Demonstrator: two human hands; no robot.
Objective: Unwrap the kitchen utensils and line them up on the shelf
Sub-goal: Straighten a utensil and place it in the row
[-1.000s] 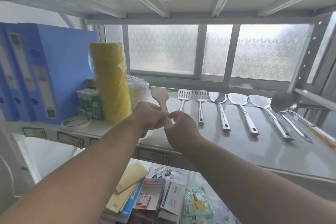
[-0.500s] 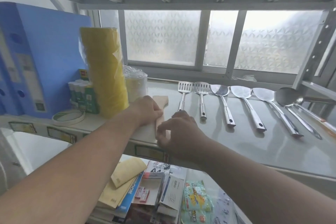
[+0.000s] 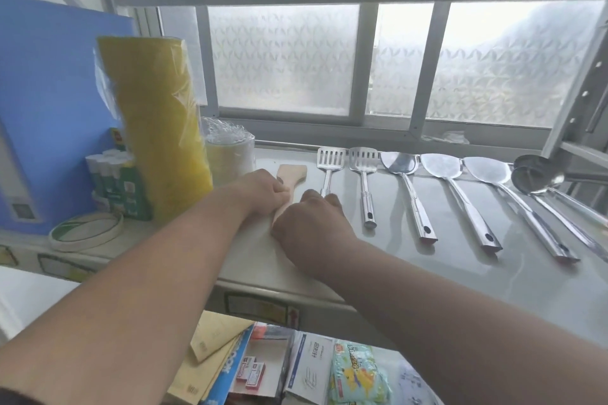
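Observation:
A wooden spatula (image 3: 292, 176) lies on the grey metal shelf (image 3: 460, 273), blade toward the window, at the left end of a row of steel utensils. My left hand (image 3: 263, 191) grips its handle near the blade. My right hand (image 3: 311, 223) covers the handle's near end with fingers closed on it. To the right lie two slotted turners (image 3: 330, 159) (image 3: 363, 161), three solid turners, the nearest (image 3: 399, 163), and ladles (image 3: 539, 174), all handles toward me.
A tall yellow roll in plastic (image 3: 161, 122), a wrapped tape stack (image 3: 230, 154), glue sticks (image 3: 112, 181), a tape ring (image 3: 87, 230) and blue binders (image 3: 49, 102) crowd the shelf's left. Packets and envelopes fill the shelf below (image 3: 296, 368). A frosted window backs the shelf.
Both hands have lowered the wooden spatula from the air onto the shelf, beside the first slotted turner. The steel utensils have not moved.

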